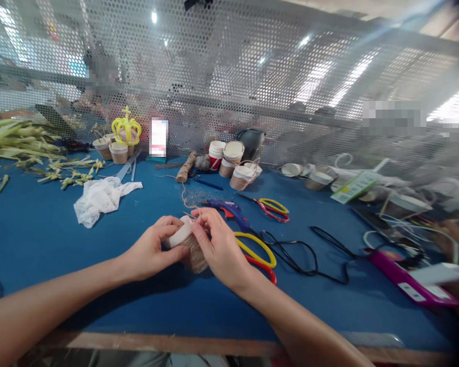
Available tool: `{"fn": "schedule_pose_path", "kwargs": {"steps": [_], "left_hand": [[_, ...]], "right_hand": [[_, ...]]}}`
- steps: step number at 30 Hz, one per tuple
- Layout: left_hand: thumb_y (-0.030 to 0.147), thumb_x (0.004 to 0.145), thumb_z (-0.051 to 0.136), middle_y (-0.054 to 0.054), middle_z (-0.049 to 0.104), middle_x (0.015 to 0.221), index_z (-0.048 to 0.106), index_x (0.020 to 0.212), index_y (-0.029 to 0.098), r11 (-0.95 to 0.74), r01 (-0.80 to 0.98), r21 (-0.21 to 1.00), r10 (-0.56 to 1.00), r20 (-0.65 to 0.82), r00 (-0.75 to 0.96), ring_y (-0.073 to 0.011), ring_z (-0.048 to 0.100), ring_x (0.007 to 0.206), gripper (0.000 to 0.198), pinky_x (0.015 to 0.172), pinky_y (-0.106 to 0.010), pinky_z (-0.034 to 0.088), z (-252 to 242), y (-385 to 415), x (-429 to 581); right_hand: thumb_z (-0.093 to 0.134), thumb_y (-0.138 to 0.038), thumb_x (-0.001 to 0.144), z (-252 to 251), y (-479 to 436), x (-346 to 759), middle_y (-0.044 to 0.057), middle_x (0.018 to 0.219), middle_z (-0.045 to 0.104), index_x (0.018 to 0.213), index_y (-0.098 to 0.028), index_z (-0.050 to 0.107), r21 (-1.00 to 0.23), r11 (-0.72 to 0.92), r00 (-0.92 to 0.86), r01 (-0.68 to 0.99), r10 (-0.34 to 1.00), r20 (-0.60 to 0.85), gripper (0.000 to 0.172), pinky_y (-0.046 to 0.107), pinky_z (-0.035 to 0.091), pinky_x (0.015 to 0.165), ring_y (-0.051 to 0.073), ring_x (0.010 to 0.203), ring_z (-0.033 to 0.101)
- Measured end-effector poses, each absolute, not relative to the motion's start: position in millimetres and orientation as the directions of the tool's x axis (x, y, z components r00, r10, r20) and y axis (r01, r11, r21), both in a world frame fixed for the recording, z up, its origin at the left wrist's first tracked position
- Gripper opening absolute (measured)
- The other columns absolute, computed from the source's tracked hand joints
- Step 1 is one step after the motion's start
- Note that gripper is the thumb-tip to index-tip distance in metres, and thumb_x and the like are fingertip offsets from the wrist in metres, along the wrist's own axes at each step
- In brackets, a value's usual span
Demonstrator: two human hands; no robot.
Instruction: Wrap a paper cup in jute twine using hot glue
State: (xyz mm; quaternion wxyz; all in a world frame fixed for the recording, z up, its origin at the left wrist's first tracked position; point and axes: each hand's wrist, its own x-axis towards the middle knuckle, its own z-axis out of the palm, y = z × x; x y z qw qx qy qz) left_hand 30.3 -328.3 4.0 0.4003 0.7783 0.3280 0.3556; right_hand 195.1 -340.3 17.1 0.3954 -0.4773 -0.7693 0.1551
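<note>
cup, white-rimmed and wound in brown twine (196, 260), tilted over the blue surface (214, 313). our left grip (156, 251) grasps it, thumb and fingers round its side. our right grip (222, 247) is at the rim, pinching a thin brown strand (183, 194) that leads back to a brown twine bundle (186, 168). we note a blue glue gun with red trigger (233, 211) just beyond; yellow-and-red-handled scissors (273, 260) beside; crumpled white cloth (101, 199) off left.
</note>
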Motion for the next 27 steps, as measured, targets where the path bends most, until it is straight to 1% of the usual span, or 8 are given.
{"fn": "schedule_pose_path", "kwargs": {"steps": [4,10,15,19,24,27], "left_hand": [[0.024,0.075,0.058,-0.006,0.056,0.093,0.061,0.080,0.014,-0.445,0.225,0.867,0.799,0.271,0.537,-0.0187,0.052,0.089,0.011,0.083,-0.031,0.041,4,-327,30],[0.025,0.075,0.058,-0.005,0.056,0.093,0.061,0.080,0.014,-0.428,0.222,0.876,0.801,0.254,0.542,-0.0185,0.052,0.091,0.012,0.083,-0.030,0.040,4,-327,30],[0.023,0.075,0.058,-0.006,0.056,0.094,0.060,0.078,0.014,-0.428,0.219,0.877,0.801,0.256,0.541,-0.0190,0.051,0.092,0.010,0.085,-0.030,0.039,5,-328,30],[0.024,0.075,0.057,-0.006,0.055,0.093,0.060,0.079,0.013,-0.423,0.222,0.878,0.794,0.241,0.558,-0.0190,0.051,0.092,0.012,0.084,-0.030,0.039,6,-327,30],[0.022,0.074,0.056,-0.006,0.054,0.093,0.060,0.082,0.012,-0.399,0.201,0.895,0.789,0.224,0.572,-0.0177,0.052,0.087,0.014,0.081,-0.030,0.041,10,-328,31],[0.023,0.074,0.055,-0.005,0.053,0.091,0.057,0.086,0.012,-0.351,0.179,0.919,0.792,0.189,0.581,-0.0173,0.052,0.083,0.017,0.076,-0.029,0.043,12,-329,31]], "right_hand": [[0.040,-0.022,0.088,19,-342,195,0.011,0.099,0.052,0.074,-0.020,0.039,-0.599,0.540,-0.242,0.592,0.827,0.507,0.014,0.033,0.043,0.080,0.018,0.095,0.053],[0.041,-0.020,0.088,20,-343,196,0.011,0.097,0.052,0.076,-0.020,0.040,-0.582,0.573,-0.253,0.577,0.803,0.539,0.012,0.032,0.043,0.082,0.018,0.098,0.053],[0.040,-0.022,0.088,16,-340,197,0.011,0.096,0.053,0.076,-0.019,0.042,-0.608,0.510,-0.232,0.609,0.847,0.478,0.012,0.034,0.044,0.077,0.019,0.090,0.054],[0.036,-0.024,0.089,10,-338,195,0.009,0.091,0.054,0.079,-0.019,0.042,-0.644,0.469,-0.226,0.604,0.876,0.426,0.013,0.034,0.045,0.074,0.018,0.084,0.054],[0.037,-0.024,0.089,5,-337,191,0.008,0.088,0.053,0.079,-0.020,0.041,-0.614,0.508,-0.230,0.604,0.849,0.476,0.011,0.034,0.045,0.075,0.018,0.082,0.053],[0.037,-0.024,0.089,5,-337,191,0.008,0.086,0.052,0.079,-0.020,0.040,-0.591,0.524,-0.233,0.613,0.835,0.499,0.011,0.033,0.045,0.073,0.017,0.080,0.052]]}}
